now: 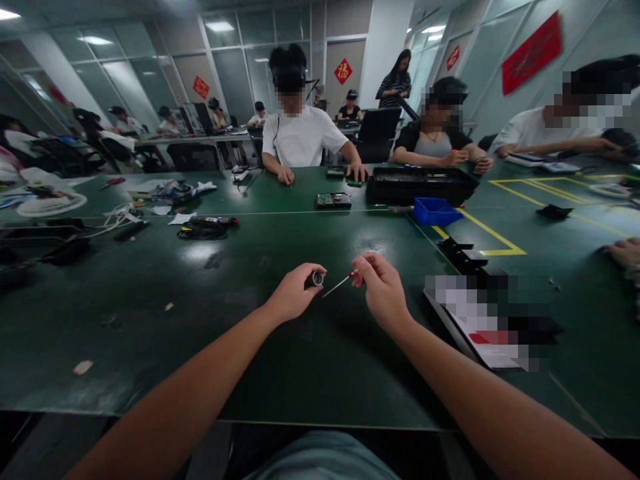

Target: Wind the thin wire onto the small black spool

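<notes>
My left hand [291,293] is closed around a small dark cylinder [317,279]. Its round end, with a silvery rim, faces right; what kind of part it is I cannot make out. Pinched in the fingers of my right hand [385,290] is a screwdriver [338,285] with a thin metal shaft and a bit of red at the handle. The shaft slants down to the left, and its tip is close to the cylinder, seemingly apart from it. Most of the handle is hidden by my fingers. Both hands are above the green table [300,380].
Right of my hands lies a pale, partly blurred tray-like object [465,333], with black parts [463,252] and a blue bin [436,211] beyond. Coiled black cable [205,229] lies left. Across the table, a person in white [305,137] works near a circuit-board device [333,200] and black casing [420,185].
</notes>
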Demonstrator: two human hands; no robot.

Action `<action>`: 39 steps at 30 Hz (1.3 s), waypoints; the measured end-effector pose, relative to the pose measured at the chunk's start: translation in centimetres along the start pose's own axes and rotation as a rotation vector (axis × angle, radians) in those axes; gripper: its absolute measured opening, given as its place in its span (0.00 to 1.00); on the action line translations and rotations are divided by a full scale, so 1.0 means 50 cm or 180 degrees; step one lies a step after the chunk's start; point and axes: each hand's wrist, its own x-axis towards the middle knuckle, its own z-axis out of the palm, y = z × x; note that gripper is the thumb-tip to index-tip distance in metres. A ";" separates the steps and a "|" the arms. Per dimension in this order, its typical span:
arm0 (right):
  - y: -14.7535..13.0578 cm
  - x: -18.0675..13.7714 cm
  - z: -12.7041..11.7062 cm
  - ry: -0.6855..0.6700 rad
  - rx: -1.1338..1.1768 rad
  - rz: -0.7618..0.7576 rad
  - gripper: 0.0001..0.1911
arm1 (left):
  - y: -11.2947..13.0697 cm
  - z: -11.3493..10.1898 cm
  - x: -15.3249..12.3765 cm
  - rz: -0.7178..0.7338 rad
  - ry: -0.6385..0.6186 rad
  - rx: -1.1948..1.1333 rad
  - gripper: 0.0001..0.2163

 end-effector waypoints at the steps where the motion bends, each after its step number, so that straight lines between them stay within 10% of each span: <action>1: 0.001 0.001 0.000 0.0053 0.0080 -0.0022 0.12 | -0.002 -0.002 0.002 0.0050 0.0041 0.0036 0.14; 39: 0.023 0.008 -0.005 0.0164 -0.0051 0.0049 0.12 | -0.030 -0.005 0.009 0.0164 0.0291 0.0189 0.18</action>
